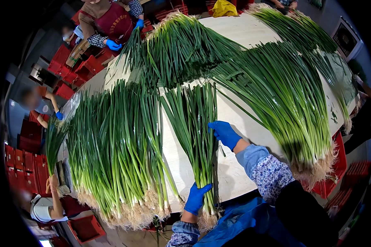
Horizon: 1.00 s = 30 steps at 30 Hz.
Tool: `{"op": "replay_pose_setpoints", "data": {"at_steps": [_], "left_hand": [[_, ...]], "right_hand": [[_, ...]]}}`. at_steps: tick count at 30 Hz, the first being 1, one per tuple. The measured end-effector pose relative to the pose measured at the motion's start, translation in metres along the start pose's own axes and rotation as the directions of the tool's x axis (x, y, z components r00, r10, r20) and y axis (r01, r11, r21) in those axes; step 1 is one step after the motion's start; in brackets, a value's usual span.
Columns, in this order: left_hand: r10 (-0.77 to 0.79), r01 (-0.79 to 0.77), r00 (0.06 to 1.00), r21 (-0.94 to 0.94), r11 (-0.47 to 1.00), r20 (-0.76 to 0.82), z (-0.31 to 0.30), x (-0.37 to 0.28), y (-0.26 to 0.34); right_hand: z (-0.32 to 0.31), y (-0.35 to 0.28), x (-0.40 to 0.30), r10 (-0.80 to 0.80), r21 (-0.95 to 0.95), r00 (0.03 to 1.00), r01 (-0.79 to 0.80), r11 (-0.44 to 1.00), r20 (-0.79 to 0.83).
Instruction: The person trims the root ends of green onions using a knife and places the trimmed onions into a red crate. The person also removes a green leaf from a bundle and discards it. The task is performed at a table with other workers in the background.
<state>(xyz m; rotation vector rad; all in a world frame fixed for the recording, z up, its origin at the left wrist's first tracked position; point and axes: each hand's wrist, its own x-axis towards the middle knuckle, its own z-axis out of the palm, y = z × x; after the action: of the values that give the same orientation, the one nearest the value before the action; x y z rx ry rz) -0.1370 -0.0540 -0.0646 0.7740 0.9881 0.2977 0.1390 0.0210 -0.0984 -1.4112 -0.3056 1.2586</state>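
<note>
A bunch of green onions (201, 145) lies on the pale tabletop in front of me, leaves fanned away and pale roots towards me. My left hand (197, 197), in a blue glove, grips its stalks just above the roots. The root ends reach past the table's near edge. My right hand (225, 133), gloved too, has its fingers curled at the right side of the same bunch, where they pinch the outer leaves. Its fingertips are partly hidden among the green. A wide row of green onions (114, 148) lies to the left, and another pile (284, 108) to the right.
More green onions (185, 46) are heaped across the table, facing a co-worker (111, 24) in blue gloves. Other people stand at the left and far right. Red crates (86, 228) surround the table (179, 160). Blue plastic sheeting (235, 222) hangs below its near edge.
</note>
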Motion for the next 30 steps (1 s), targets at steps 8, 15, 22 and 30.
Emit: {"op": "replay_pose_setpoints", "data": {"at_steps": [8, 15, 22, 30], "left_hand": [[0.017, -0.017, 1.0, -0.005, 1.0, 0.012, 0.007, 0.002, 0.0], [0.259, -0.097, 0.947, 0.599, 0.795, -0.19, 0.048, -0.006, -0.002], [0.31, 0.014, 0.907, 0.755, 0.655, -0.286, 0.055, -0.002, -0.013], [0.35, 0.037, 0.881, 0.784, 0.62, -0.319, 0.051, 0.001, -0.022]], "right_hand": [[-0.006, 0.002, -0.002, 0.153, 0.498, 0.981, -0.191, 0.846, 0.117], [-0.008, 0.014, -0.005, 0.189, 0.636, 0.981, -0.114, 0.764, -0.051], [-0.032, 0.027, -0.003, 0.098, 0.434, 0.975, -0.002, 0.901, -0.199], [-0.045, 0.014, -0.007, 0.004, -0.011, 0.986, -0.006, 1.0, -0.17]]}}
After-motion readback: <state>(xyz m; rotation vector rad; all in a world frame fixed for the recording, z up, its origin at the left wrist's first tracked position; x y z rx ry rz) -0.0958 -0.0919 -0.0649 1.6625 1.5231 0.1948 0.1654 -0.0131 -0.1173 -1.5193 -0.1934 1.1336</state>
